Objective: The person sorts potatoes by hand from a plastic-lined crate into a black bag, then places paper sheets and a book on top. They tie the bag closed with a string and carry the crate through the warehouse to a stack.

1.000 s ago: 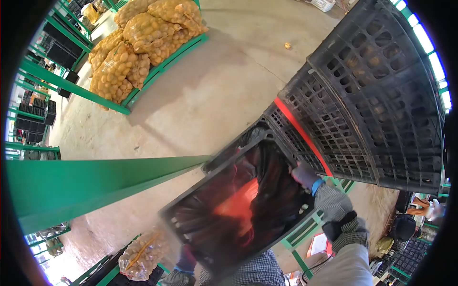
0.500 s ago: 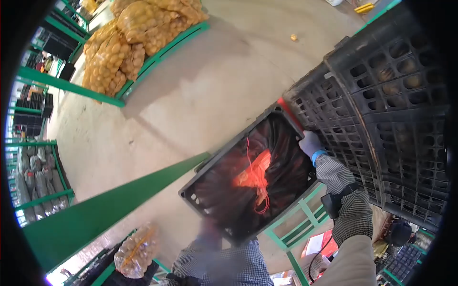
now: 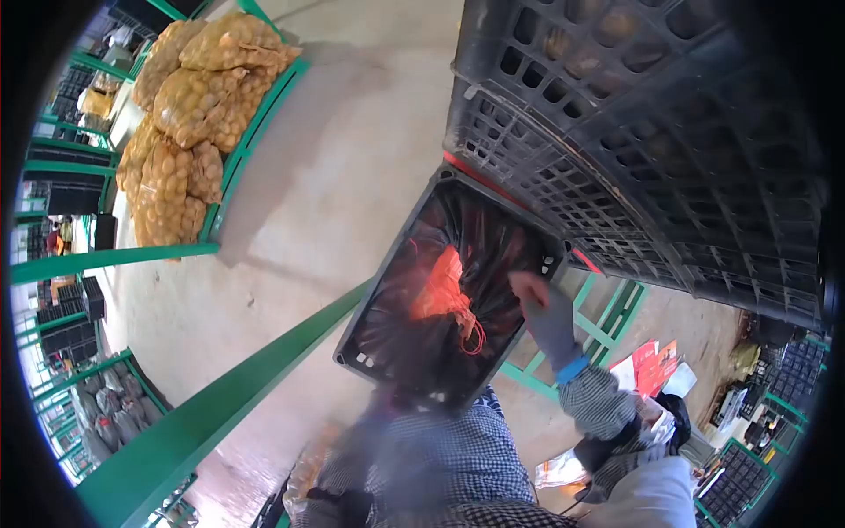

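Note:
A black plastic crate [image 3: 354, 330] lined with a dark plastic bag [image 3: 493, 238] is in front of me, tilted in view. On the bag lies a crumpled red-orange plastic piece [image 3: 438, 286] with thin red string [image 3: 476, 341]. My left hand [image 3: 380, 412], blurred, is at the crate's near rim and seems to grip it. My right hand [image 3: 535, 297], in a grey glove with bare fingertips, is over the bag near the crate's right side. Its fingers are somewhat blurred, look apart and show nothing held.
Stacked black mesh crates [image 3: 563, 167] rise close on the right, against this crate's far end. A green beam [image 3: 255, 387] crosses at left. Net sacks of potatoes [image 3: 198, 114] sit on a green frame. Red and white papers [image 3: 653, 365] lie at lower right.
My right hand has let go of the crate's right end and moved inward over the bag. The view has turned, so the crate appears steeper and further left.

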### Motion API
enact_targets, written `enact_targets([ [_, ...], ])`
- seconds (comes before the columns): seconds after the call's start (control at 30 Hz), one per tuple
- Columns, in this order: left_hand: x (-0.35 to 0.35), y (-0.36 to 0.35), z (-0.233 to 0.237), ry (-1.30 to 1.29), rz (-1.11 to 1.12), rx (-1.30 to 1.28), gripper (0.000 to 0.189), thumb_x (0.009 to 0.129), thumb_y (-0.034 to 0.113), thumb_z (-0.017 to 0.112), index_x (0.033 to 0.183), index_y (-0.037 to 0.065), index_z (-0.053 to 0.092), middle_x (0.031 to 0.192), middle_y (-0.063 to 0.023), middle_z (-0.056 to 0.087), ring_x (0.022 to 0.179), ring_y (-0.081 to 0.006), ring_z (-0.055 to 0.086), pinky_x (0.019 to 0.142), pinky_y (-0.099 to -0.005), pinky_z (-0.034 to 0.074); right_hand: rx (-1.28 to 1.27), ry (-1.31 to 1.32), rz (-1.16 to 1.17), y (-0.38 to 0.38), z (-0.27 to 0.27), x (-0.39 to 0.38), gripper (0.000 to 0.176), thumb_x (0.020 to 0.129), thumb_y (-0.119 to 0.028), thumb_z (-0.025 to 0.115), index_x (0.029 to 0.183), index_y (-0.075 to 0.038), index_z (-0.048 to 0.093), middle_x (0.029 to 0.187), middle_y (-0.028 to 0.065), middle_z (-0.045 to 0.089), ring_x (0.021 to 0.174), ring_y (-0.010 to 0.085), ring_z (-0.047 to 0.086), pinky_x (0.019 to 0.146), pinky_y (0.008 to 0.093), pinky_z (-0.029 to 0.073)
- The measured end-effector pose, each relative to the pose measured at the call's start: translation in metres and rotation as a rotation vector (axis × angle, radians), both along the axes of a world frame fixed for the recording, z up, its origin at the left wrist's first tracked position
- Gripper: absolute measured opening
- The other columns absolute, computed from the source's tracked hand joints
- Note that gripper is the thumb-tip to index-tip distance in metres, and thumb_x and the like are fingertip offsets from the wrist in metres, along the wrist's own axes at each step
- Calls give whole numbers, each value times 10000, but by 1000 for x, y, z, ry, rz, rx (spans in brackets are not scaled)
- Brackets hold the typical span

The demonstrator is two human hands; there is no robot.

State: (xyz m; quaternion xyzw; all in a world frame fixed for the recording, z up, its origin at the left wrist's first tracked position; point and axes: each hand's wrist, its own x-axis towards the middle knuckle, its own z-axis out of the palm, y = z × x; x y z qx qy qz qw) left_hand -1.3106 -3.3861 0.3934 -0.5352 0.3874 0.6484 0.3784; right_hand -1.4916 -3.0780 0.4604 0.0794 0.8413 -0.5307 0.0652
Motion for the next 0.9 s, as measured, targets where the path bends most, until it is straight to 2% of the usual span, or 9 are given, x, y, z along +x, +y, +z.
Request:
enact_targets([
  [0.13, -79, -26, 20, 741, -659, -744, 221, 838, 186, 650, 948, 10, 574, 835, -154, 623, 752, -281, 602, 667, -402, 482, 135, -220, -496, 28, -131, 144, 441, 873, -136, 653, 1261, 25, 518, 914, 49, 600, 648, 68, 497, 545, 216, 414],
  [0.27, -184, -10, -11, 973, -758, -1225, 395, 802, 166, 642, 1158, 14, 566, 1123, -210, 582, 1064, -368, 561, 887, -432, 468, -201, -373, -727, -2, -162, 176, 554, 868, -205, 667, 1331, 20, 463, 1093, 66, 600, 834, 120, 547, 680, 250, 445],
  [0.37, -213, -14, -47, 598, -794, -912, 444, 769, 176, 646, 1193, 63, 577, 1136, -211, 583, 1083, -383, 563, 922, -437, 466, -313, -480, -682, -16, -146, 152, 324, 853, -177, 633, 1138, -40, 563, 1032, 18, 587, 870, 115, 538, 714, 259, 432],
  [0.47, -232, -18, -62, 588, -914, -863, 407, 755, 173, 610, 1155, 98, 598, 1098, -192, 604, 1025, -369, 588, 886, -446, 471, -323, -430, -681, -28, -152, 126, 126, 826, -130, 604, 902, -30, 609, 890, 30, 587, 858, 137, 541, 759, 278, 442],
  [0.57, -232, -18, -78, 617, -814, -860, 356, 749, 177, 606, 1098, 112, 637, 1082, -167, 618, 1022, -352, 594, 891, -433, 473, -317, -551, -645, -9, -163, 121, 202, 753, -68, 605, 944, -20, 649, 904, 95, 643, 853, 219, 574, 793, 336, 456],
  [0.67, -235, -23, -84, 548, -826, -779, 386, 723, 200, 608, 1099, 152, 676, 1048, -142, 666, 1012, -343, 620, 890, -421, 485, 506, -360, 209, 34, -179, 132, 203, 695, -48, 619, 894, -31, 655, 879, 156, 661, 847, 311, 612, 785, 383, 479],
  [0.73, -240, -26, -87, 507, -858, -724, 400, 718, 210, 604, 1106, 158, 684, 1035, -139, 679, 1001, -341, 632, 885, -422, 491, 195, -453, 60, 66, -239, 158, 219, 658, -53, 638, 875, -39, 661, 878, 181, 657, 848, 358, 612, 763, 422, 486],
  [0.8, -246, -26, -93, 511, -898, -698, 417, 716, 220, 596, 1120, 163, 683, 1030, -135, 687, 990, -339, 644, 880, -425, 497, 591, -404, 410, 33, -178, 108, 206, 605, -45, 673, 811, -44, 677, 852, 182, 661, 806, 382, 619, 706, 461, 485],
  [0.9, -257, -23, -82, 453, -958, -728, 396, 728, 218, 590, 1105, 148, 689, 1035, -137, 685, 994, -342, 645, 872, -435, 502, 499, -278, 309, 50, -206, 128, 143, 625, -89, 676, 763, -55, 693, 814, 177, 669, 782, 371, 637, 654, 463, 487],
])
